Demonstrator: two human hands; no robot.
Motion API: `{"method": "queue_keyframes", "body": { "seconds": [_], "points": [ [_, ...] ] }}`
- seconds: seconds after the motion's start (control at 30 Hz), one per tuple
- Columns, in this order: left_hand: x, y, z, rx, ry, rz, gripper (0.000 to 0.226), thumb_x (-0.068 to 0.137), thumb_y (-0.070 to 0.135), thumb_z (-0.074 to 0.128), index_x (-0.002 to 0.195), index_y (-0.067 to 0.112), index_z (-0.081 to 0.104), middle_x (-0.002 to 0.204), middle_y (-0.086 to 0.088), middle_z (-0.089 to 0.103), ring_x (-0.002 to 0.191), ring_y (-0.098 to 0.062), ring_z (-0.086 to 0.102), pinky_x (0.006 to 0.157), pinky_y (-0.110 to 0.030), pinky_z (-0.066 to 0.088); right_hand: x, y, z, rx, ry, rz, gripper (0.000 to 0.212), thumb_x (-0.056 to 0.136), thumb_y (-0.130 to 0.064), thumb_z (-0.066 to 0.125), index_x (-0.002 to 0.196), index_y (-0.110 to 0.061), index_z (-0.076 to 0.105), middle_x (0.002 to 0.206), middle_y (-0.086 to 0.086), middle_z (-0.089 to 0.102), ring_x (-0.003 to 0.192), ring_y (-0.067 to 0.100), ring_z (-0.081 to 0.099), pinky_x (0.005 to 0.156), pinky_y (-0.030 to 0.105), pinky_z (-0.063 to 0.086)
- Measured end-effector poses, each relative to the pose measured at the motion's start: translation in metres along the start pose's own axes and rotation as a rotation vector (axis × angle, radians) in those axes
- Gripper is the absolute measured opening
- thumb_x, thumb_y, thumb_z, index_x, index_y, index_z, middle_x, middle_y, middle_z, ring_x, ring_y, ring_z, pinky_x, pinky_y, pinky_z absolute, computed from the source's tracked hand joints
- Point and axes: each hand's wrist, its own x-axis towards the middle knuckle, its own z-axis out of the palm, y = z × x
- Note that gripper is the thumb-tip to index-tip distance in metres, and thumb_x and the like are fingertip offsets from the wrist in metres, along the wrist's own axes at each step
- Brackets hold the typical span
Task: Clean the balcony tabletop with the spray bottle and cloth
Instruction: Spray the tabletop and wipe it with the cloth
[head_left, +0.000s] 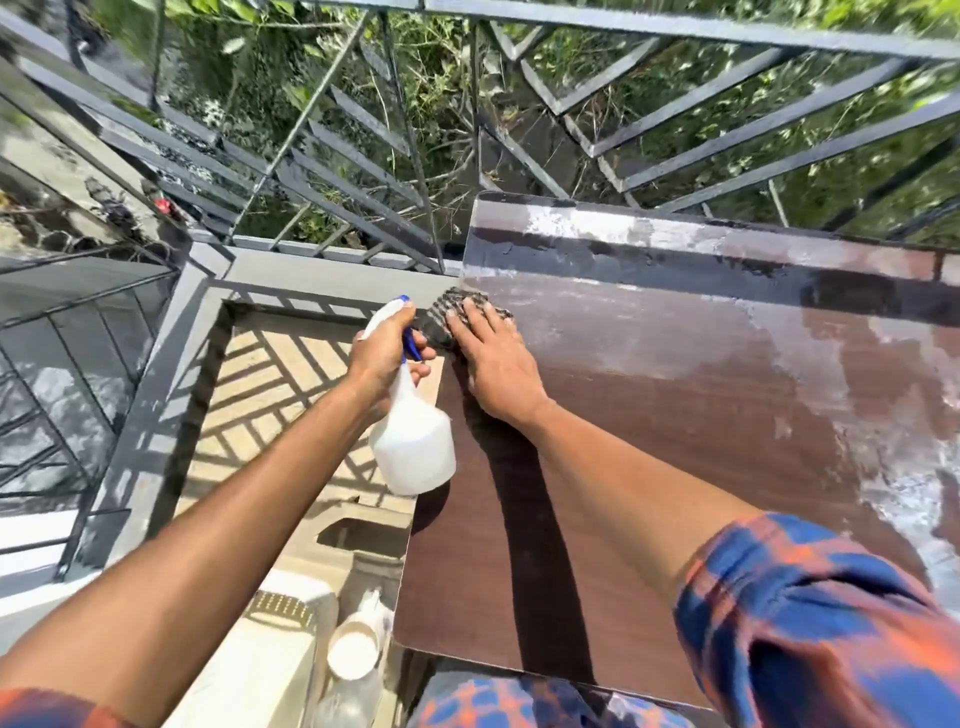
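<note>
A dark brown wooden tabletop (675, 426) fills the right half of the view, wet and streaked whitish toward its far and right parts. My left hand (384, 353) grips a white spray bottle (413, 441) with a blue trigger, held just off the table's left edge. My right hand (493, 364) lies flat, fingers spread, pressing a dark checked cloth (449, 306) onto the tabletop near its far left edge. Most of the cloth is hidden under my palm.
A grey metal railing (322, 156) runs behind and left of the table, with green plants beyond it. Tiled balcony floor (260, 395) lies to the left. A white bottle (356, 647) and a pale block (270, 649) stand on the floor near the table's near left corner.
</note>
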Motion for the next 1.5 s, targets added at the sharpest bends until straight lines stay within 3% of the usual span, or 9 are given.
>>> {"method": "queue_keyframes", "body": {
  "seconds": [0.13,0.3,0.5,0.6,0.73,0.93,1.17,1.33,1.5],
  "points": [
    [0.006,0.0,0.012,0.023,-0.051,-0.05,0.031,0.102,0.033,0.054,0.076,0.014,0.056,0.056,-0.006,0.059,0.051,-0.021,0.05,0.042,-0.025,0.035,-0.053,0.065,-0.027,-0.004,0.13,0.073,0.068,0.089,-0.011,0.057,0.153,-0.022,0.038,0.161,0.006,0.033,0.149,0.032,0.027,0.121,0.049,0.022],
    [0.018,0.002,0.023,0.037,-0.153,-0.118,0.04,0.099,0.04,0.054,0.073,0.009,0.054,0.072,-0.017,0.056,0.035,-0.018,0.046,0.038,-0.021,0.032,-0.112,0.171,-0.07,-0.076,0.275,0.484,0.061,0.094,-0.02,0.042,0.154,-0.021,0.035,0.163,0.01,0.029,0.15,0.034,0.025,0.121,0.053,0.022],
    [0.014,0.009,0.023,-0.005,-0.168,-0.058,0.024,0.102,0.031,0.055,0.092,0.009,0.052,0.073,-0.012,0.053,0.041,-0.015,0.053,0.039,-0.02,0.03,-0.06,0.166,-0.08,-0.097,0.34,0.896,0.063,0.096,-0.014,0.047,0.156,-0.014,0.028,0.164,0.015,0.022,0.15,0.039,0.017,0.122,0.053,0.013],
    [0.012,0.015,0.019,-0.05,-0.111,-0.036,0.019,0.101,0.028,0.058,0.089,0.013,0.056,0.069,-0.008,0.055,0.049,-0.016,0.055,0.037,-0.02,0.032,-0.009,0.127,-0.069,-0.08,0.269,0.8,0.065,0.093,-0.013,0.053,0.154,-0.014,0.03,0.162,0.016,0.026,0.15,0.04,0.018,0.123,0.053,0.011],
    [0.021,0.02,0.01,0.012,-0.085,-0.033,0.027,0.1,0.033,0.06,0.102,0.006,0.058,0.08,-0.016,0.057,0.035,-0.012,0.053,0.033,-0.019,0.036,0.04,0.054,-0.04,-0.048,0.114,0.407,0.073,0.089,-0.012,0.06,0.155,-0.017,0.03,0.16,0.013,0.031,0.149,0.039,0.022,0.124,0.052,0.011],
    [0.035,0.028,0.015,0.008,-0.082,-0.005,0.027,0.101,0.033,0.059,0.096,0.007,0.06,0.076,-0.011,0.059,0.044,-0.014,0.059,0.035,-0.02,0.039,0.001,0.042,-0.02,-0.074,0.04,-0.061,0.061,0.092,-0.019,0.057,0.151,-0.023,0.041,0.158,0.005,0.039,0.143,0.032,0.036,0.118,0.049,0.029],
    [0.045,0.043,0.038,-0.008,-0.18,-0.066,0.036,0.103,0.035,0.054,0.09,0.002,0.054,0.075,-0.019,0.053,0.036,-0.016,0.05,0.034,-0.015,0.032,-0.078,0.175,-0.078,-0.083,0.309,0.473,0.056,0.095,-0.019,0.05,0.151,-0.021,0.043,0.159,0.009,0.036,0.147,0.031,0.03,0.123,0.048,0.019],
    [0.045,0.059,0.045,0.085,-0.206,-0.047,0.039,0.104,0.036,0.051,0.081,0.005,0.055,0.077,-0.017,0.058,0.036,-0.013,0.057,0.031,-0.017,0.039,-0.023,0.199,-0.112,-0.163,0.266,0.857,0.04,0.092,-0.02,0.043,0.125,-0.003,0.057,0.125,0.026,0.059,0.112,0.047,0.053,0.104,0.054,0.039],
    [0.043,0.065,0.044,0.03,-0.184,0.029,0.017,0.103,0.03,0.053,0.094,0.017,0.057,0.075,-0.013,0.056,0.058,-0.024,0.065,0.033,-0.02,0.041,0.064,0.126,-0.113,-0.144,-0.035,0.523,0.054,0.093,-0.02,0.049,0.147,-0.018,0.045,0.152,0.012,0.044,0.136,0.037,0.044,0.11,0.039,0.035]
  ]
}}
